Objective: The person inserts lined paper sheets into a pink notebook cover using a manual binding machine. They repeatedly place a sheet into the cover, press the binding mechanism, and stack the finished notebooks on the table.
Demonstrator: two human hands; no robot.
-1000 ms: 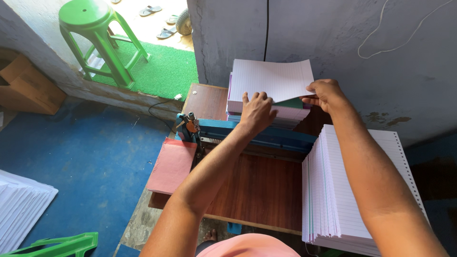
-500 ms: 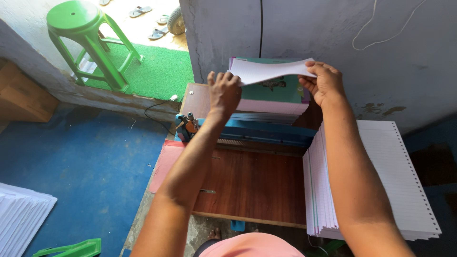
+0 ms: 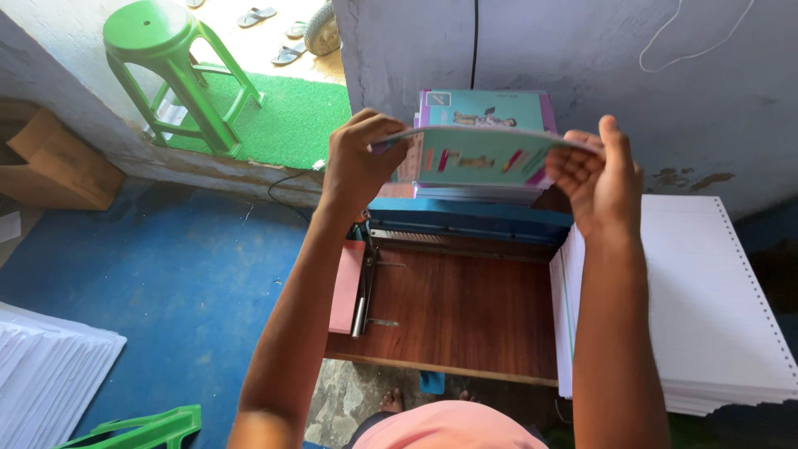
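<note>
Cover sheet (image 3: 478, 155) lifted, flipped; both hands gripping.

The printed cover (image 3: 478, 156) is held above the desk (image 3: 465, 308), over the cover pile (image 3: 486, 108) by the wall. A paper stack (image 3: 706, 299) lies at the desk's right; the stool (image 3: 170, 58) stands far left, more sheets (image 3: 50, 374) on the floor near left

Printed cover (image 3: 478, 156) now lifted, flipped.

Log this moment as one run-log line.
left hand: grips printed cover sheet | right hand: grips same sheet | below: cover stack
</note>
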